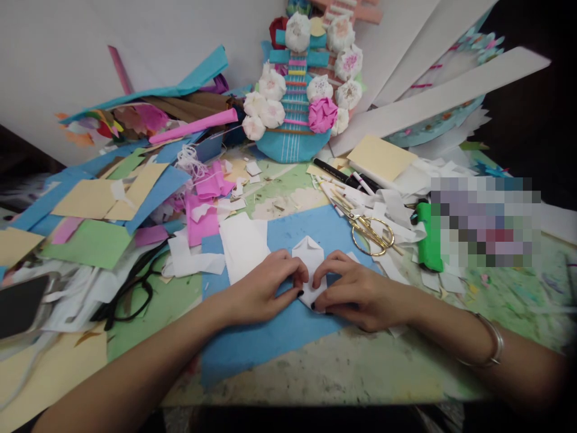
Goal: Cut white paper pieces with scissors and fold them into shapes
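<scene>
A small piece of folded white paper point(308, 255) lies on a blue sheet point(252, 346) in front of me, its far corners turned in to a blunt tip. My left hand point(273, 285) presses its left side, thumb and fingers pinched at the near edge. On the right side, my right hand point(354, 288) grips the same near edge between thumb and curled fingers. Close behind my left wrist rests a stack of white paper point(243, 243). Gold-handled scissors point(372, 233) lie beyond my right hand, blades pointing away to the left.
Behind stands a blue paper guitar point(293, 144) with white and pink paper flowers. Scraps of coloured paper point(85, 246), black-framed glasses point(135, 294) and a phone point(24, 307) crowd the left. To the right are a green object point(428, 237), a black marker point(333, 172) and white scraps.
</scene>
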The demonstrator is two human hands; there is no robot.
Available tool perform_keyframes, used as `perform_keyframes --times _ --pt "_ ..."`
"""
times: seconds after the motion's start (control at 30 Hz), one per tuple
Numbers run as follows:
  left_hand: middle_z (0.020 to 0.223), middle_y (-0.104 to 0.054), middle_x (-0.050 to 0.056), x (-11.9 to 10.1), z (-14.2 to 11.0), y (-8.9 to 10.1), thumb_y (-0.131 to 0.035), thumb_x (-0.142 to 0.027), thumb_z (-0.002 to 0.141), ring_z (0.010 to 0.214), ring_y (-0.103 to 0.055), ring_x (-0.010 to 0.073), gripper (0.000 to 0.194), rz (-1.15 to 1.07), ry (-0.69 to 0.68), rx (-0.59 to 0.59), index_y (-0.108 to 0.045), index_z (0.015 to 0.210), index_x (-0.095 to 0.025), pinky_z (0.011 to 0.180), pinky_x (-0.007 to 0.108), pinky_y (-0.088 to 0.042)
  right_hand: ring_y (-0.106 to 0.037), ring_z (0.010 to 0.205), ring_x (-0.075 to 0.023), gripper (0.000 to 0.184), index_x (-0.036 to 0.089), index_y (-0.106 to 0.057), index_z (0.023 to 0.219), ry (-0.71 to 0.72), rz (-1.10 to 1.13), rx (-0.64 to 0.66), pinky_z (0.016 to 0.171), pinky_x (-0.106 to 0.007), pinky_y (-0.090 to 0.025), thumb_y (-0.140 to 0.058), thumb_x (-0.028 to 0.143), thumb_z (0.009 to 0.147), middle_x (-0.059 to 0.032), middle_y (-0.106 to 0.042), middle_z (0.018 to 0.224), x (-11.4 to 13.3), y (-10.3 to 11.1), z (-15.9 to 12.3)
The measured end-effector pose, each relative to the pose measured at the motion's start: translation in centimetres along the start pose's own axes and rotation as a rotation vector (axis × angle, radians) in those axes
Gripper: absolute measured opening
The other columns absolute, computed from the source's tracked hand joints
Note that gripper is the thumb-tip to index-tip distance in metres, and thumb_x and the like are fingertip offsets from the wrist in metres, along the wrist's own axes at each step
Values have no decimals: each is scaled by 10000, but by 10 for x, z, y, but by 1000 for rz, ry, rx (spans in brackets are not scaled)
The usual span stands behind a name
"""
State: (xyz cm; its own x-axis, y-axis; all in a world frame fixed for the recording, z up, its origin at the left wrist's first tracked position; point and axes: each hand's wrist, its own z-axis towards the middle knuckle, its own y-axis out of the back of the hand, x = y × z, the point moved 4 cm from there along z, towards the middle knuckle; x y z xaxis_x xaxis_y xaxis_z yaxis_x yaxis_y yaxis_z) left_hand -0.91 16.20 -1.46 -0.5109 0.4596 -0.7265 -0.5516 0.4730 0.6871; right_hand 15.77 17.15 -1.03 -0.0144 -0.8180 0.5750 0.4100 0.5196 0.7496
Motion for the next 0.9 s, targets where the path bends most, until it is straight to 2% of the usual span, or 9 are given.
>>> perform_keyframes --times 0.13,0.33,0.6,0.9 --pt "907 -543 41 -1 1 -1 -494 -104 836 884 -489 166 130 16 -11 -8 -535 943 -164 817 315 -410 -551 990 -183 190 148 -641 968 0 12 27 906 -368 -367 -527 66 840 -48 -672 788 2 0 0" --pt "873 -588 15 2 2 2 -570 -132 822 855 -532 149 89 -16 -5 -15 -556 897 -180 789 289 -406 -583 962 -180 159 134 -644 954 40 -16 34 908 -374 -374 -507 101 880 -53 -678 748 3 -1 -1" --pt "787 -608 -1 2 6 1 -621 -138 789 768 -541 139 51 8 22 -75 -583 794 -172 730 274 -404 -609 952 -166 180 139 -642 945 64 35 15 937 -369 -385 -485 76 882 -74 -701 862 -1 1 -1" --pt "778 -637 3 -1 6 0 -592 -131 826 795 -539 145 54 28 -69 -55 -611 793 -168 775 298 -412 -502 985 -198 152 153 -661 903 -16 38 7 901 -371 -407 -532 85 860 -60 -694 884 -2 3 -1"
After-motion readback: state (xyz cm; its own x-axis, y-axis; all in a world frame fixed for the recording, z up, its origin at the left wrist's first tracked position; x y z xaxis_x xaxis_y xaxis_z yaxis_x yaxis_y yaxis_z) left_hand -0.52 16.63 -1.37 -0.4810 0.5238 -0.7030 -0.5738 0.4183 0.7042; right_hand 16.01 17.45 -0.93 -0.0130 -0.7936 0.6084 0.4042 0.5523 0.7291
